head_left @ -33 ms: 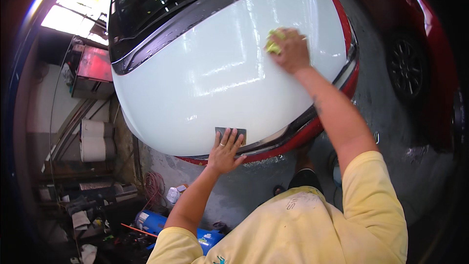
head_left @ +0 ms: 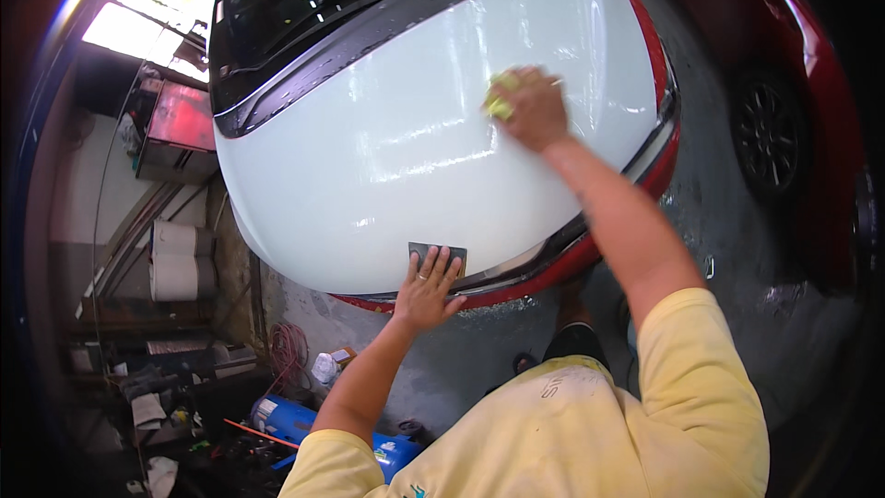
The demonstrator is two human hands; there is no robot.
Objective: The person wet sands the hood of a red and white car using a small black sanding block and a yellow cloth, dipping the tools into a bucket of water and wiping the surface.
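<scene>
A white car hood [head_left: 304,184], wet and shiny in places, spreads out before me. Toward its right side my right hand [head_left: 533,109] is closed on a crumpled yellow-green cloth [head_left: 501,109] and presses it to the paint. The hand is slightly blurred. At the hood's front edge my left hand [head_left: 428,299] lies flat with its fingers stretched out. Under those fingertips is a small dark rectangular sheet [head_left: 420,249], which looks like sandpaper; the hand partly covers it.
Red bumper [head_left: 498,293] runs along the hood's front edge. A dark red car with a black wheel [head_left: 770,134] stands at the right. On the left are a red-topped metal cabinet [head_left: 182,117], a coiled hose [head_left: 290,350] and a blue tank [head_left: 286,420].
My right hand has slid a little left and slightly nearer over the hood with the cloth. The left hand stays in nearly the same place on the dark sheet.
</scene>
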